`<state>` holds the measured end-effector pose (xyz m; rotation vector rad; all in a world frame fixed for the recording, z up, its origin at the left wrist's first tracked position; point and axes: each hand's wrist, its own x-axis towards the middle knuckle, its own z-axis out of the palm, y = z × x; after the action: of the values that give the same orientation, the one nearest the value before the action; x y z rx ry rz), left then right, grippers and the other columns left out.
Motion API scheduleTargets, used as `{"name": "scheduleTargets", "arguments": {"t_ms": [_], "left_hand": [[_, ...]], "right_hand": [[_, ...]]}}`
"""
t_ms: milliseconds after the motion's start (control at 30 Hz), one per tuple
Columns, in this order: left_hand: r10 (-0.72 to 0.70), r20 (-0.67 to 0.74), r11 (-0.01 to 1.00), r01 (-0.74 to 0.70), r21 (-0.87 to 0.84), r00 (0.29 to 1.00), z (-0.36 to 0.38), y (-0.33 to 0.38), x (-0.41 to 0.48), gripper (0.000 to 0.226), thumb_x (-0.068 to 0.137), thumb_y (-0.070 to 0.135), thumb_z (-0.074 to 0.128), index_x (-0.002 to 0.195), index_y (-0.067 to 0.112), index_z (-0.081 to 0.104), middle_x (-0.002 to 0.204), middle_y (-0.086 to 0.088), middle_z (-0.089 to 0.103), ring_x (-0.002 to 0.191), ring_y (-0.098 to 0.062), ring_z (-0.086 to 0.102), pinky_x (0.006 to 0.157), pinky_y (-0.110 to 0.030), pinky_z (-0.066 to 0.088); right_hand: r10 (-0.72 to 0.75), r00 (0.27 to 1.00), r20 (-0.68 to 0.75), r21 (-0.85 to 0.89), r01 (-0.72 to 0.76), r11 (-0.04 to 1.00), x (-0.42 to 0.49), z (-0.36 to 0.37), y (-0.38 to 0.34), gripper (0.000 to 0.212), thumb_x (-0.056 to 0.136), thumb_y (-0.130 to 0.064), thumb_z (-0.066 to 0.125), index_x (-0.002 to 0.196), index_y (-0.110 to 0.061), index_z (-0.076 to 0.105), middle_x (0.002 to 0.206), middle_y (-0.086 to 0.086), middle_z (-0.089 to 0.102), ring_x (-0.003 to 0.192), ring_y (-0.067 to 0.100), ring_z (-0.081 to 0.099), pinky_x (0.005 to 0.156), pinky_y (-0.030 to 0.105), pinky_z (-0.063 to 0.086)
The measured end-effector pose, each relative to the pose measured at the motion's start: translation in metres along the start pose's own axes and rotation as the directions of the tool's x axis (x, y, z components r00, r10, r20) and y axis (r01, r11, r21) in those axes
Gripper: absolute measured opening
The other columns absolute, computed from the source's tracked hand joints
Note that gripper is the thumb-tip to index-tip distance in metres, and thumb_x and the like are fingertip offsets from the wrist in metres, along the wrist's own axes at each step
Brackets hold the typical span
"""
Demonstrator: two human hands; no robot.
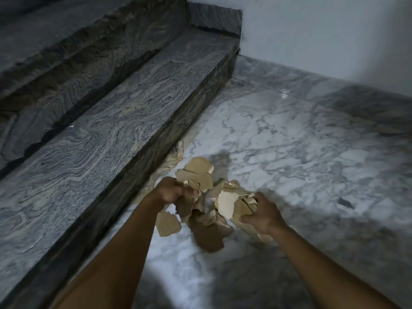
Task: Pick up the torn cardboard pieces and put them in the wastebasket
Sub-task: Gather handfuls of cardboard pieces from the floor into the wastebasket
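Note:
A heap of torn brown cardboard pieces [205, 210] lies on the white marble floor [289, 141] beside the lowest stair. My left hand [172, 190] grips several pieces at the heap's left side, fingers curled round them. My right hand [262, 214] holds pieces at the heap's right edge, thumb and fingers curled round them. A loose piece [167, 224] lies under my left wrist, and a dark larger piece [208, 238] sits at the front. More scraps [177, 152] lie against the stair riser. No wastebasket is in view.
Dark grey granite stairs [107, 121] rise along the left, the lowest riser right next to the heap. A white wall [323, 30] closes the far right corner. The marble floor stretches to the right and toward me.

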<state>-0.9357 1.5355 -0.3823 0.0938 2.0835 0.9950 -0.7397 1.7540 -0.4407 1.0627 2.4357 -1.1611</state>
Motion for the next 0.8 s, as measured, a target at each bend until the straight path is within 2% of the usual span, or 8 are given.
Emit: {"name": "scheduleTargets", "arguments": {"t_ms": [67,133,233,300,467,567,667,800], "left_hand": [[0.004,-0.01,0.992,-0.002,0.125,1.0,0.01,-0.009,0.008,0.024,0.06,0.023,0.093,0.066,0.007,0.077,0.057,0.006,0.066,0.055,-0.006,0.063,0.053,-0.023,0.049],[0.046,-0.041,0.967,-0.034,0.254,0.998,0.025,-0.02,0.018,0.031,0.062,0.032,0.091,0.053,0.013,0.069,0.049,0.012,0.055,0.049,0.0,0.053,0.052,-0.021,0.042],[0.126,-0.138,0.874,-0.044,0.485,0.982,0.043,-0.047,0.044,0.035,0.066,0.056,0.069,0.061,0.022,0.063,0.085,0.001,0.066,0.082,-0.019,0.064,0.073,-0.031,0.052],[0.158,-0.143,0.855,-0.063,0.514,0.977,0.049,-0.062,0.061,0.036,0.068,0.059,0.056,0.063,0.024,0.052,0.093,-0.012,0.061,0.092,-0.033,0.063,0.08,-0.037,0.053],[0.229,-0.157,0.815,-0.101,0.571,0.961,0.055,-0.03,0.03,0.044,0.077,0.052,0.054,0.114,0.03,0.059,0.107,-0.006,0.07,0.104,-0.034,0.063,0.087,-0.043,0.053],[0.29,-0.215,0.852,-0.15,0.501,0.933,0.051,-0.019,0.02,0.054,0.077,0.057,0.059,0.127,0.038,0.048,0.113,-0.001,0.07,0.11,-0.033,0.063,0.09,-0.046,0.052],[0.344,-0.279,0.916,-0.255,0.309,0.897,0.039,-0.013,0.013,0.064,0.077,0.042,0.068,0.134,0.036,0.04,0.112,0.0,0.07,0.105,-0.028,0.066,0.088,-0.04,0.054],[0.344,-0.304,0.938,-0.314,0.144,0.888,0.021,-0.007,0.005,0.064,0.07,0.025,0.085,0.125,0.029,0.052,0.101,0.006,0.07,0.09,-0.013,0.068,0.084,-0.03,0.054]], "right_hand": [[0.011,1.0,0.028,0.021,-0.011,1.0,0.001,-0.014,0.003,0.076,0.059,-0.035,0.091,0.113,-0.025,0.038,0.108,0.0,0.065,0.099,0.025,0.064,0.076,0.031,0.051],[0.025,0.999,0.036,-0.005,-0.025,1.0,0.003,-0.027,0.007,0.082,0.056,-0.036,0.092,0.115,-0.026,0.036,0.107,-0.001,0.063,0.098,0.024,0.064,0.078,0.033,0.052],[0.023,1.0,0.004,-0.13,-0.023,0.991,0.003,-0.038,0.012,0.065,0.056,-0.039,0.09,0.109,-0.026,0.054,0.106,-0.002,0.069,0.097,0.021,0.065,0.08,0.032,0.053],[0.024,0.998,-0.05,-0.122,-0.03,0.992,0.003,-0.038,0.017,0.056,0.055,-0.042,0.088,0.101,-0.026,0.061,0.102,-0.003,0.071,0.092,0.02,0.066,0.078,0.032,0.054],[0.008,1.0,-0.027,0.015,-0.007,1.0,-0.001,-0.04,0.026,0.073,0.038,-0.057,0.081,0.1,-0.02,0.069,0.099,0.0,0.07,0.083,0.014,0.068,0.07,0.027,0.055],[0.012,0.999,0.052,0.135,-0.019,0.991,0.0,-0.061,0.015,0.054,0.056,-0.033,0.093,0.103,-0.021,0.071,0.095,-0.006,0.075,0.083,0.008,0.07,0.069,0.022,0.053],[-0.109,0.985,0.132,0.045,0.104,0.994,0.004,-0.077,-0.01,0.052,0.062,-0.031,0.092,0.107,-0.019,0.069,0.097,-0.012,0.071,0.091,0.01,0.068,0.075,0.023,0.053],[-0.172,0.966,0.192,-0.181,0.208,0.961,0.018,-0.06,-0.042,0.093,0.066,-0.042,0.089,0.142,-0.01,0.046,0.135,0.003,0.049,0.123,0.022,0.052,0.097,0.027,0.043]]}}
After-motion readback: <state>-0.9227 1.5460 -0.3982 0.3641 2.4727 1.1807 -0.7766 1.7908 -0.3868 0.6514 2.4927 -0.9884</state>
